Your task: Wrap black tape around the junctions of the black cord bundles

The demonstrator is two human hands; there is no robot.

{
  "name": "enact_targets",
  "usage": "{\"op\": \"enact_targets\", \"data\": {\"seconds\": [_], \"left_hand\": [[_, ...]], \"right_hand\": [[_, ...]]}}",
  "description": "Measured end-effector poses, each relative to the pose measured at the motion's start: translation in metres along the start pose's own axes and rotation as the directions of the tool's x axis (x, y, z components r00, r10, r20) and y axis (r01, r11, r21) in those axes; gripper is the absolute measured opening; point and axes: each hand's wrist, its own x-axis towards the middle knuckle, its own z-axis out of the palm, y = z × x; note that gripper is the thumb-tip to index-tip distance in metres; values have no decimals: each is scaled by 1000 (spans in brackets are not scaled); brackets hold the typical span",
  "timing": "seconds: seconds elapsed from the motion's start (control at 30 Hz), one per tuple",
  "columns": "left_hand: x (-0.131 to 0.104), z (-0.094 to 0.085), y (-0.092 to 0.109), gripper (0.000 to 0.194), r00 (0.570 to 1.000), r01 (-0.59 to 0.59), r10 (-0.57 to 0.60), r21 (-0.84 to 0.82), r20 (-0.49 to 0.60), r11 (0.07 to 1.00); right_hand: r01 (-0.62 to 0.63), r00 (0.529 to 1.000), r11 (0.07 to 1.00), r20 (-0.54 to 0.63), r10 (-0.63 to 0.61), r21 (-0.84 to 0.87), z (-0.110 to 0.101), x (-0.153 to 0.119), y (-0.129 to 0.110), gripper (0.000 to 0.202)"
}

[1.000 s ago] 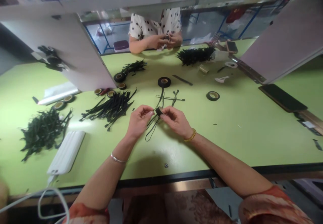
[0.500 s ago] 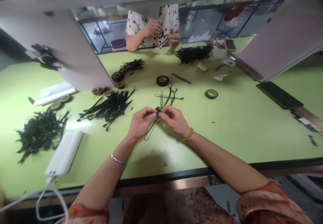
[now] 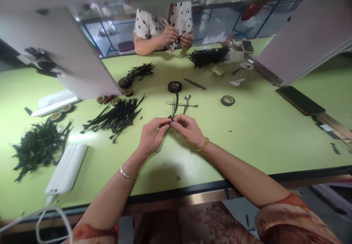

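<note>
My left hand (image 3: pixel 153 134) and my right hand (image 3: pixel 190 129) meet over the middle of the table, fingertips pinched together. Between them is a thin black cord (image 3: pixel 164 141), its looped end hanging below the fingers. A small dark piece, seemingly black tape, shows at the fingertips, but the fingers hide most of it. Just beyond lie more black cords (image 3: pixel 188 104) with small end pieces, some crossing each other. A dark strip runs from near my fingers up to a black tape roll (image 3: pixel 175 87).
Left are bundles of black cords (image 3: pixel 117 119), a tangled dark pile (image 3: pixel 38 146) and a white power bank (image 3: pixel 67 168) with a cable. Another tape roll (image 3: pixel 227 100) and a dark-bladed tool (image 3: pixel 299 100) lie right. A co-worker's hands (image 3: pixel 176 36) work across the table, between white panels (image 3: pixel 90 53).
My hands stay together, the fingers shifting slightly on the cord and the dark piece. The strip beyond them now stands straighter toward the tape roll. The co-worker's hands have come closer together.
</note>
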Motion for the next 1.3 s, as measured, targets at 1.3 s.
{"op": "enact_targets", "data": {"seconds": [1.3], "left_hand": [[9, -5, -6, 29, 930, 363, -358, -335, 81, 869]], "right_hand": [[-251, 967, 877, 146, 208, 410, -21, 7, -11, 86]]}}
